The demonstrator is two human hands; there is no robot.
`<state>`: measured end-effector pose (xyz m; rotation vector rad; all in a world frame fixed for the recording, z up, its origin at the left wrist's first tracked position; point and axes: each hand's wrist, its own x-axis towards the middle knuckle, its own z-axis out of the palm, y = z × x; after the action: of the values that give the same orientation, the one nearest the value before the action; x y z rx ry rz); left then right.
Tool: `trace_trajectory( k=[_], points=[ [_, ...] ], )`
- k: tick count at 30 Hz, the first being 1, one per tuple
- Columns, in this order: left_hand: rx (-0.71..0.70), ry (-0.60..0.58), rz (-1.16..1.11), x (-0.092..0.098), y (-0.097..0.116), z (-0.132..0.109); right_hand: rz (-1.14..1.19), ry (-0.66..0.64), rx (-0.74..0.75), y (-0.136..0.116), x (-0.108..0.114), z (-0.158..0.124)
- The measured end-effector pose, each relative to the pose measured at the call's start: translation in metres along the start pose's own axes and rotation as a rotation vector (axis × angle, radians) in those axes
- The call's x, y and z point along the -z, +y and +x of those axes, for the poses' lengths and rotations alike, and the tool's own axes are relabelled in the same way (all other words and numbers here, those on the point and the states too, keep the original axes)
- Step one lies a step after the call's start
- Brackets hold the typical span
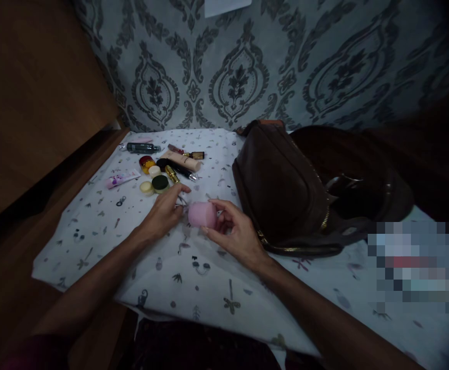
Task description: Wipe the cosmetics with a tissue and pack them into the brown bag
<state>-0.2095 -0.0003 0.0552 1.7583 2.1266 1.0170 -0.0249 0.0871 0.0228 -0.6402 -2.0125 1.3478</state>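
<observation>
My right hand (239, 228) grips a small pink cylindrical container (202, 214) between thumb and fingers, a little above the patterned cloth. Just left of it is my left hand (164, 210), its thumb and forefinger curled together; something thin and pale seems to show between them, too small to name. Beyond that hand lies a dark-lidded jar (160, 183), beside a pale yellow jar (146, 188), a cream-coloured jar (154, 171) and a gold tube (172, 174). A beige tube (181, 160) and a dark slim item (180, 168) lie close behind.
To the right sits an open brown leather bag (278, 180) with a gold zip. A dark bottle (143, 148), a purple-and-white tube (123, 179) and a red-lidded jar (147, 164) lie at the left. Wooden furniture (42, 92) borders the cloth; a patterned wall (193, 67) stands behind.
</observation>
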Motion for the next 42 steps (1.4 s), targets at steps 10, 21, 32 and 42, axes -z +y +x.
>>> trace_trajectory(
  k=[10,21,32,42],
  points=[
    [-0.023,-0.385,-0.186,0.017,0.008,-0.007,-0.006,0.049,0.022,0.004,0.003,0.003],
    [0.140,-0.345,-0.544,0.027,-0.002,0.009,0.090,-0.007,-0.072,0.001,0.006,0.002],
    [0.124,-0.223,-0.506,0.027,-0.003,0.010,0.180,-0.084,-0.061,0.006,0.002,0.003],
    [-0.099,-0.238,-0.274,0.012,-0.010,0.009,-0.126,-0.128,0.161,0.007,0.009,0.001]
  ],
)
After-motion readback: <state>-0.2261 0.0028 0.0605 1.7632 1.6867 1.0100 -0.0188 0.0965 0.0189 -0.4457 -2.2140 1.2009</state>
